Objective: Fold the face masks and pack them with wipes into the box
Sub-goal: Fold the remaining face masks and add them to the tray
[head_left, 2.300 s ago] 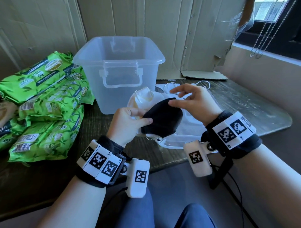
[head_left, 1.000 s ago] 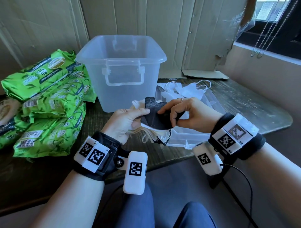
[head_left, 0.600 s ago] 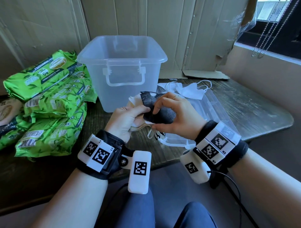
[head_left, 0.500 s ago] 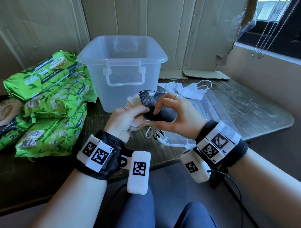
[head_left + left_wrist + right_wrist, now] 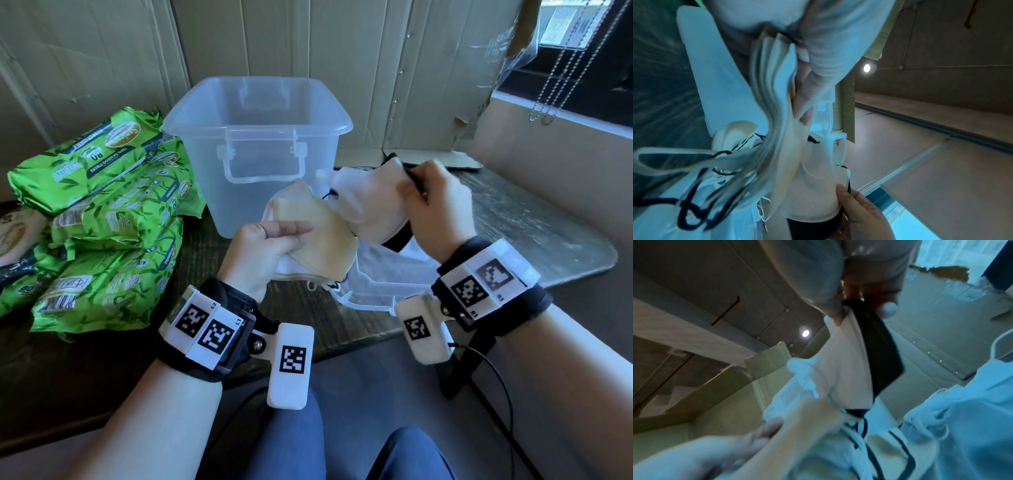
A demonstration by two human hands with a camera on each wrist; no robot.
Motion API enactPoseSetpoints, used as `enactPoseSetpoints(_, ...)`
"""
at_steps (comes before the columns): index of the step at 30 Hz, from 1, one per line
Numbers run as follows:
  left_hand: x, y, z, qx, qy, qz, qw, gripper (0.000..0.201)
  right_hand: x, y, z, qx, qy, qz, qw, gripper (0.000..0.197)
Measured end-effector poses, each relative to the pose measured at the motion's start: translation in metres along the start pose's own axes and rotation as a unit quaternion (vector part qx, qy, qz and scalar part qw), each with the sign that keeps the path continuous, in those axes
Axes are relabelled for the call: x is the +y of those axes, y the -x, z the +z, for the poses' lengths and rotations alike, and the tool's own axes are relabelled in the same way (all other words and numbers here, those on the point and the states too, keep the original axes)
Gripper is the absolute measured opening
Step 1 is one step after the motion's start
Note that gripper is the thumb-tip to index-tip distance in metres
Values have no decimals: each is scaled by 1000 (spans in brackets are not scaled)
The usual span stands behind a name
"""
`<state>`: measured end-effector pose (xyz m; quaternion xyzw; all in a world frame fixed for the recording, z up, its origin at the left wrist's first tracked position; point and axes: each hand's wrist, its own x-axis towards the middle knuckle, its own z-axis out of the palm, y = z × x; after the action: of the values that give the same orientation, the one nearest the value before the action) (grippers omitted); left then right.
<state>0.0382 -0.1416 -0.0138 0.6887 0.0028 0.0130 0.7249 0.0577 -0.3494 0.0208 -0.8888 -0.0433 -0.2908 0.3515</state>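
Note:
My left hand [image 5: 274, 243] grips a stack of folded masks just above the table edge, with a beige mask [image 5: 322, 236] on top and ear loops dangling below [image 5: 694, 203]. Raised to the right of the stack, my right hand [image 5: 416, 186] pinches the corner of a white mask [image 5: 366, 205] and a black mask [image 5: 397, 241] held together behind it. The right wrist view shows the white mask [image 5: 846, 373] and black mask [image 5: 884, 353] hanging from my fingertips [image 5: 835, 316]. The clear plastic box [image 5: 257, 102] stands open just behind both hands. Green wipes packs [image 5: 102, 212] are piled at the left.
A clear plastic bag [image 5: 387, 281] lies on the dark wooden table [image 5: 534, 233] under my hands. Cardboard sheets [image 5: 394, 51] line the wall behind the box. A ledge with bead chains [image 5: 551, 99] runs along the right. My knees are below the table edge.
My right hand has lifted the black mask, with a white one, up and to the right off the stack. The beige mask now shows on top of the stack in my left hand.

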Motion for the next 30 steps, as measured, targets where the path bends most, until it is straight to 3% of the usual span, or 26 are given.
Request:
enactPoseSetpoints(5, 1, 2, 1, 15, -80, 41, 996, 34, 8, -12, -16, 99, 0, 42, 994, 19)
enactPoseSetpoints(8, 3, 2, 1, 28, -119, 78, 989, 34, 4, -11, -19, 107, -22, 38, 993, 21)
enactPoseSetpoints(11, 5, 3, 5, 8, -130, 90, 987, 26, -12, 3, -9, 43, -80, -39, 995, 22)
enactPoseSetpoints(15, 10, 13, 13, -82, -54, 82, 992, 18, -26, 29, 17, -132, -143, -128, 973, 30)
enactPoseSetpoints(17, 9, 14, 12, -108, -66, 91, 988, 29, -26, 31, 24, -180, -216, -101, 954, 26)
enactPoseSetpoints(21, 4, 12, 8, -67, -120, 131, 982, 19, -23, 25, 25, -249, -343, -1, 906, 24)
enactPoseSetpoints(23, 5, 14, 10, -69, -115, 128, 983, 15, -20, 23, 25, -243, -298, -2, 923, 31)
enactPoseSetpoints(26, 6, 15, 13, -84, -103, 103, 986, 24, -15, 21, 27, -217, -224, -33, 950, 40)
enactPoseSetpoints(30, 10, 19, 17, -72, -92, 70, 991, 19, -16, 19, 22, -183, -190, -61, 963, 37)
